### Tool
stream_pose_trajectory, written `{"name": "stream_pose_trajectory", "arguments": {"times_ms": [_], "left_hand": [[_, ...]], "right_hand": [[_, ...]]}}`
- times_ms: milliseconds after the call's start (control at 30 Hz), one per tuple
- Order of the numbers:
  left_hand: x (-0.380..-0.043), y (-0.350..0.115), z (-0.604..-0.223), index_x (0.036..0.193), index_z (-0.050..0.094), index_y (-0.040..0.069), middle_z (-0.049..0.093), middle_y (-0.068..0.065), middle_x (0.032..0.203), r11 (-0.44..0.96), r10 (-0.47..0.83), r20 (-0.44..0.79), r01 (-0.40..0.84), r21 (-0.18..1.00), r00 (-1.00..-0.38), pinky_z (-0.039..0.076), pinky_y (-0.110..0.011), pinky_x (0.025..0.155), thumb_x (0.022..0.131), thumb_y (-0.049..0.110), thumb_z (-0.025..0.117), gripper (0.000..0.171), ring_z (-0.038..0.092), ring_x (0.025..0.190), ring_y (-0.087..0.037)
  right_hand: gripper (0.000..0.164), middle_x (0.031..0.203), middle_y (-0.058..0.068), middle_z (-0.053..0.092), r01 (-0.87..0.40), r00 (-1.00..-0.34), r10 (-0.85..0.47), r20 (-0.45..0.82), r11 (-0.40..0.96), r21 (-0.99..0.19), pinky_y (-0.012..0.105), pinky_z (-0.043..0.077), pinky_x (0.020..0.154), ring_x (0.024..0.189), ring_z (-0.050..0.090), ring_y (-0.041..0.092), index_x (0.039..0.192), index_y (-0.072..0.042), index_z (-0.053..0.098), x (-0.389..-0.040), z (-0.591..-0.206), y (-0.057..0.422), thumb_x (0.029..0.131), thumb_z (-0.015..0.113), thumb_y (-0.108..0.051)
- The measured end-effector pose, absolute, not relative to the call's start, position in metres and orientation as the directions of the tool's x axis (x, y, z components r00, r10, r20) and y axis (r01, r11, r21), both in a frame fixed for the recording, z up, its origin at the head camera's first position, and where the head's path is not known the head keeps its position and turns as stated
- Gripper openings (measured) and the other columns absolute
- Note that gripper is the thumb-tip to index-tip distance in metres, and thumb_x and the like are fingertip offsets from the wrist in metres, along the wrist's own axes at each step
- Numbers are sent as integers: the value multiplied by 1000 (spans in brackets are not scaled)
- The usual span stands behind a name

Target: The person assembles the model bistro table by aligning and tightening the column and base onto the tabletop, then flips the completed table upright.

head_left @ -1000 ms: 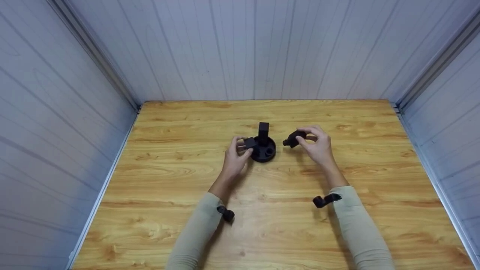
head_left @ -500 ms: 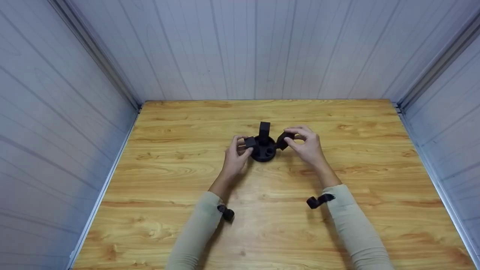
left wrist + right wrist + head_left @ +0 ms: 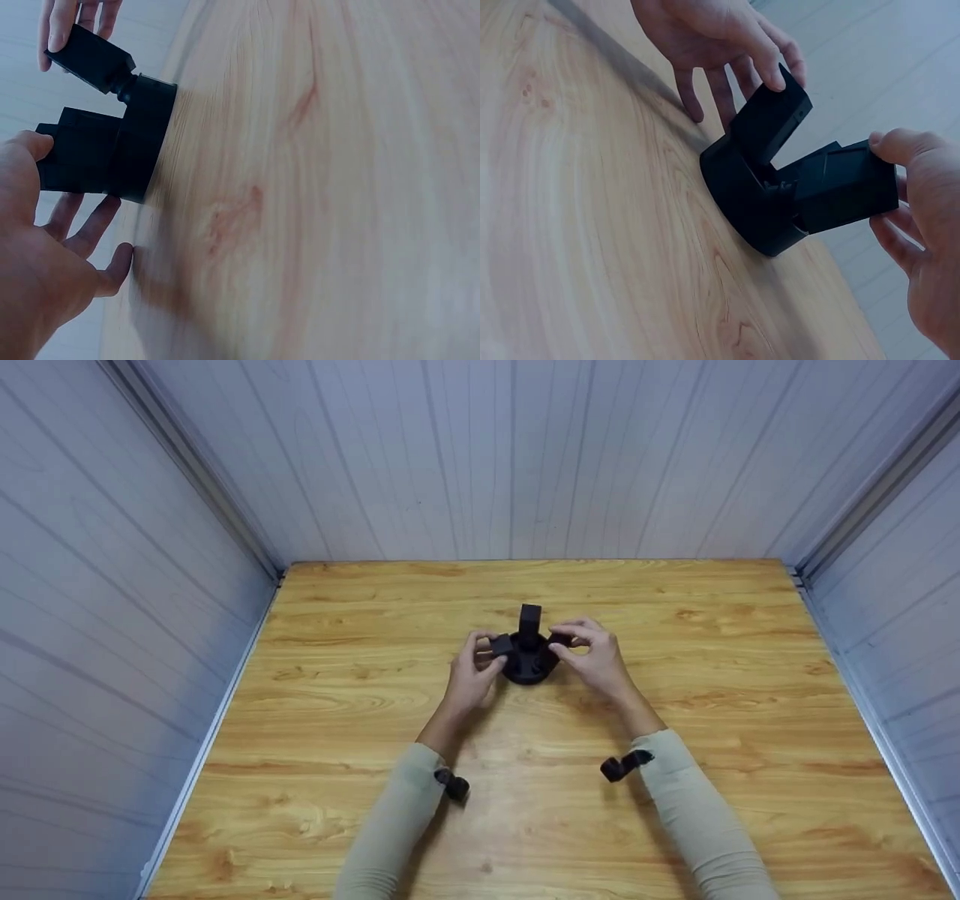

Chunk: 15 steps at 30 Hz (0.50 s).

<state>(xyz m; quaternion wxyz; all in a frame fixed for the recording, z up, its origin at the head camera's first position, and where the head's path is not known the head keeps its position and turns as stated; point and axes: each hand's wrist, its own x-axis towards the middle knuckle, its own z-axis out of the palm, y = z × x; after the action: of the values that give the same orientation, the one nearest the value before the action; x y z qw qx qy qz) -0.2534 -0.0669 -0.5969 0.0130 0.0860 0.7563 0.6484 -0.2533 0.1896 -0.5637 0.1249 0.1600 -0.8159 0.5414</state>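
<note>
A round black base [image 3: 526, 679] with sockets stands on the table between both hands. One black rectangular block [image 3: 529, 617] rises upright at its far side. My left hand [image 3: 470, 681] grips a second black block [image 3: 501, 645] seated at the base's left side, thumb on its near side. My right hand [image 3: 598, 661] pinches a third black block [image 3: 93, 60] by its outer end, over the base's right side. In the left wrist view this block is tilted, and its narrow ridged neck reaches the base's top. The neck's tip is hidden behind the rim.
The wood-grain table [image 3: 315, 697] is bounded by pale panel walls [image 3: 465, 457] at the back and both sides. A small black camera sits on each sleeve, the left camera [image 3: 454, 786] and the right camera [image 3: 624, 766] both low over the table.
My right hand has moved left with its block, from beside the base to over its right side, and the block has tipped up. My left hand has stayed in place on its block.
</note>
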Motion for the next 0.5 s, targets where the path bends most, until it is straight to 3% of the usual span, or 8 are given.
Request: {"name": "stream_pose_trajectory", "arguments": {"times_ms": [267, 500], "left_hand": [[-256, -67, -601, 139, 60, 5, 73, -28, 140, 152, 139, 103, 124, 981, -985, 63, -48, 114, 108, 4, 71, 34, 75, 134, -44], [-256, -66, -600, 140, 60, 4, 73, -29, 140, 147, 137, 98, 118, 982, -986, 63, -50, 114, 107, 5, 72, 35, 75, 133, -44]], "right_hand": [[44, 151, 24, 70, -360, -927, -246, 282, 381, -852, 46, 64, 102, 133, 70, 33, 142, 1, 76, -256, -558, 192, 98, 79, 5], [54, 152, 24, 69, -328, -926, -311, 213, 386, -862, 49, 65, 103, 120, 70, 33, 152, -3, 70, -258, -557, 191, 99, 81, 3]]}}
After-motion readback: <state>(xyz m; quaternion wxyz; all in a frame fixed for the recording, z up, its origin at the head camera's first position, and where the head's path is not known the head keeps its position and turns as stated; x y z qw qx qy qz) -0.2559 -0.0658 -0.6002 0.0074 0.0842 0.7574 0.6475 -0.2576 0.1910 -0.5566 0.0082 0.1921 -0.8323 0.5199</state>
